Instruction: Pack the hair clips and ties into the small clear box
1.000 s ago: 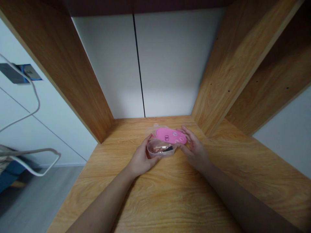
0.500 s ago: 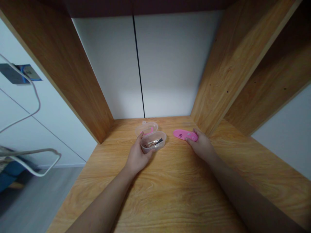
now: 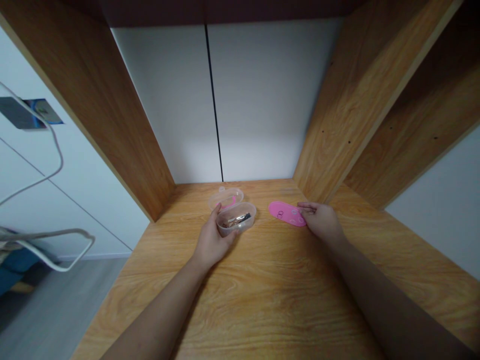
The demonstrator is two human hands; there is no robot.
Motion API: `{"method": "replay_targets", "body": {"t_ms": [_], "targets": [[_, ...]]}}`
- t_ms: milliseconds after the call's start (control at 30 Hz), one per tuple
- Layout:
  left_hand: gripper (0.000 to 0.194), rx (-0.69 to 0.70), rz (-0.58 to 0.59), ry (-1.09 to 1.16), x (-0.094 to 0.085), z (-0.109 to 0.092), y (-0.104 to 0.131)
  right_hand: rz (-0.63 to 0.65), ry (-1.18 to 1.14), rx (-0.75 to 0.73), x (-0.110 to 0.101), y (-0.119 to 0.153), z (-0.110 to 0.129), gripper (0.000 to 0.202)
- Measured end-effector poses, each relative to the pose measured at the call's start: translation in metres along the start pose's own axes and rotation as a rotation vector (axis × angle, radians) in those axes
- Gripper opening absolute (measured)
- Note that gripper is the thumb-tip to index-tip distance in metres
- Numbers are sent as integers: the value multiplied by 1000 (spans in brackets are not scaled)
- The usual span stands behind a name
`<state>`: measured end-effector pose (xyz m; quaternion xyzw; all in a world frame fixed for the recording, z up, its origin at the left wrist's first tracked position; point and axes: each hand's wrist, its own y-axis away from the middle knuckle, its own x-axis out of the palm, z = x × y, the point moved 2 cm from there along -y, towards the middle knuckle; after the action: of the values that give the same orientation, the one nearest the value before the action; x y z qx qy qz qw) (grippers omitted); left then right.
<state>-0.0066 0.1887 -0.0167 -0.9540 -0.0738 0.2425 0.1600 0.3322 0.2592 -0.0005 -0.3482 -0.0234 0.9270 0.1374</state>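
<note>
My left hand (image 3: pixel 215 233) is wrapped around the left side of a small clear plastic box (image 3: pixel 250 216) with an oval rim. Inside it lie thin metallic and dark items (image 3: pixel 238 220), too small to name. The box's clear lid (image 3: pixel 235 192) lies open behind it, with a pink mark or strip on it. To the right, my right hand (image 3: pixel 321 220) pinches the right end of a flat pink oval piece (image 3: pixel 281 212) with a dark printed mark and pale round spots. That piece is at the wooden surface, apart from the box; whether it touches the surface I cannot tell.
The wooden desktop (image 3: pixel 262 300) runs back to a white panel (image 3: pixel 258 110) with a dark vertical seam. Wooden uprights stand at the left (image 3: pixel 108 110) and right (image 3: pixel 337 110). A white cable (image 3: pixel 60 155) hangs at the far left by a wall socket (image 3: pixel 47 111).
The fingers of my right hand have shifted to the pink piece's right end, and the piece has turned slightly, its right end now nearer me. My left hand and the box stay put.
</note>
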Motion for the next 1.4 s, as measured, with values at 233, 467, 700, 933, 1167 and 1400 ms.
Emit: {"method": "replay_targets", "body": {"t_ms": [233,467,700,933,1167,1400], "targets": [[94,-36,18,50,1,-1,0,46,-82,59,-3,-3,-1,26],[93,-37,7,43,1,2,-1,-43,-8,50,-8,3,6,35],[93,-20,-5,36,2,4,0,-73,106,19,-8,4,8,36],[91,-28,12,57,0,-2,0,-64,122,-69,-3,7,12,35],[90,-22,8,17,-1,-5,0,-74,107,-173,0,13,18,28],[90,-48,13,13,-2,-13,0,-41,200,-451,0,22,32,23]]}}
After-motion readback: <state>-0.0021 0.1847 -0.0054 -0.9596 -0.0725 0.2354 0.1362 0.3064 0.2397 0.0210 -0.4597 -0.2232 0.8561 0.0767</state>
